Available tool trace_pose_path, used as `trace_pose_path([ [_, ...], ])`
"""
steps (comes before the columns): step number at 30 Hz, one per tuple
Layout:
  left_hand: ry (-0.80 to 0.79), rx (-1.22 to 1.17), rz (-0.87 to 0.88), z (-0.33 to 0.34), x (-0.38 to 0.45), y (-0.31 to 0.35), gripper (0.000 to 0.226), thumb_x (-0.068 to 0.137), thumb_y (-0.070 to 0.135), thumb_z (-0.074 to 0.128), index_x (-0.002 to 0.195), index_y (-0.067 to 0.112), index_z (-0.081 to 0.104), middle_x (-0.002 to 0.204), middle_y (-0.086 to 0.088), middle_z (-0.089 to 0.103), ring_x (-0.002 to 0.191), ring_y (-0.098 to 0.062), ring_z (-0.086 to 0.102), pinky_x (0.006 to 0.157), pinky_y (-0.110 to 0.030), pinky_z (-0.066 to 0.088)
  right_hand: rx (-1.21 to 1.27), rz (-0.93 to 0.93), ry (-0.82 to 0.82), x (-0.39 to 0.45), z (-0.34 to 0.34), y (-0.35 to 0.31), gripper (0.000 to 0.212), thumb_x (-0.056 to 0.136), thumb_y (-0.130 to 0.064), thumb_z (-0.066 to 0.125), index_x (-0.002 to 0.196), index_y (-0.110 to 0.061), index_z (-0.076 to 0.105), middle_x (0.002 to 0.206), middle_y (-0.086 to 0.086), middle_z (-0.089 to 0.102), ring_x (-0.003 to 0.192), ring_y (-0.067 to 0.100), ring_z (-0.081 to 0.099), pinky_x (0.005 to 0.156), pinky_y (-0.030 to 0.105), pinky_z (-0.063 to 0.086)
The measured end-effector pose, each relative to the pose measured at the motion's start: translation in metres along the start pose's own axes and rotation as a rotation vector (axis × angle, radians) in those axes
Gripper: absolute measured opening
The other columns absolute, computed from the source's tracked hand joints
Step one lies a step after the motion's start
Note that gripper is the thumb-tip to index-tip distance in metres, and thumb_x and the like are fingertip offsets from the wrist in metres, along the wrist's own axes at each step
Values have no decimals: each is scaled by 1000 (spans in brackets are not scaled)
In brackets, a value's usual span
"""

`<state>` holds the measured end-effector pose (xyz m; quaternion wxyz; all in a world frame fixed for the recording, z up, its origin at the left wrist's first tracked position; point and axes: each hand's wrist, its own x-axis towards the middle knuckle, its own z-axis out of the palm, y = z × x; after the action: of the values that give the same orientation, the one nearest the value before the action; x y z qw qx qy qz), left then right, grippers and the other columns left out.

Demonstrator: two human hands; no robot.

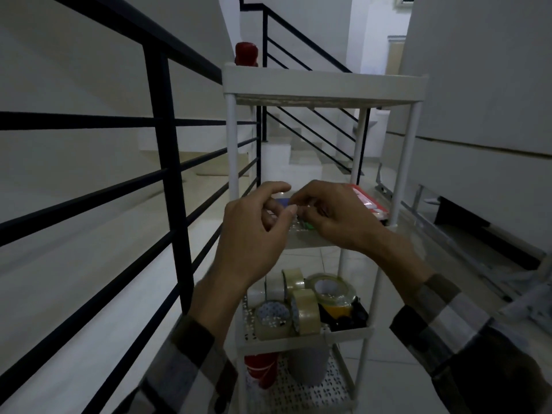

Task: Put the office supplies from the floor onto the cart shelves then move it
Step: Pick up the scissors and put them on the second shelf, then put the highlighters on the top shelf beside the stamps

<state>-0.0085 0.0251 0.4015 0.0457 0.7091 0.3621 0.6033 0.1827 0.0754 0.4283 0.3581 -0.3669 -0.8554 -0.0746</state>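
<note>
A white multi-tier cart (325, 85) stands in front of me. My left hand (254, 234) and my right hand (331, 213) meet over its second shelf, fingers curled around a small clear packet (297, 225) with blue and green bits; which hand grips it is unclear. A red and white package (369, 201) lies on that shelf at the right. Several rolls of clear tape (304, 309) and black items (349, 316) fill the third shelf. A red cup (261, 369) and a grey cylinder (307, 366) stand on the bottom shelf. A red object (246, 53) sits on the top shelf's far left corner.
A black metal stair railing (161, 138) runs close along the cart's left side. Stairs (298, 150) rise beyond the cart. A large grey panel with metal brackets (478, 144) leans at the right. The floor (418, 369) is pale tile.
</note>
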Motion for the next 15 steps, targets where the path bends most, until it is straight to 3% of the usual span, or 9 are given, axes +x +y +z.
trace_pose_path([
  [3,197,-10,59,20,-27,2,10,100,11,67,110,9,71,70,11,60,56,-8,58,53,-10,40,1,-98,99,-15,1,-11,17,93,-16,65,108,-10,71,100,2,69,89,15,63,80,40,54],
  [5,238,41,79,35,-57,-7,5,101,8,64,97,7,67,69,6,58,55,-9,53,53,-14,38,9,-158,126,-34,4,-20,18,92,-11,63,106,-4,71,101,9,69,92,22,63,81,41,51],
  [8,-14,119,166,51,-112,-40,14,102,14,59,92,6,66,73,6,56,57,-7,45,56,-12,35,-56,-260,47,-78,19,-25,21,91,-8,65,109,-1,71,107,14,68,98,26,62,84,40,49],
  [11,-321,175,274,55,-157,-77,11,99,10,61,94,4,69,80,-9,65,65,-19,53,58,-32,45,-109,-357,-149,-128,43,-16,24,90,-4,62,111,1,72,107,17,68,93,32,63,79,44,49],
  [15,-646,200,268,58,-200,-116,10,100,13,63,107,9,70,88,-2,66,69,-11,47,60,-28,43,-125,-391,-372,-197,76,4,25,93,-8,62,115,1,71,108,18,67,92,34,63,80,43,51],
])
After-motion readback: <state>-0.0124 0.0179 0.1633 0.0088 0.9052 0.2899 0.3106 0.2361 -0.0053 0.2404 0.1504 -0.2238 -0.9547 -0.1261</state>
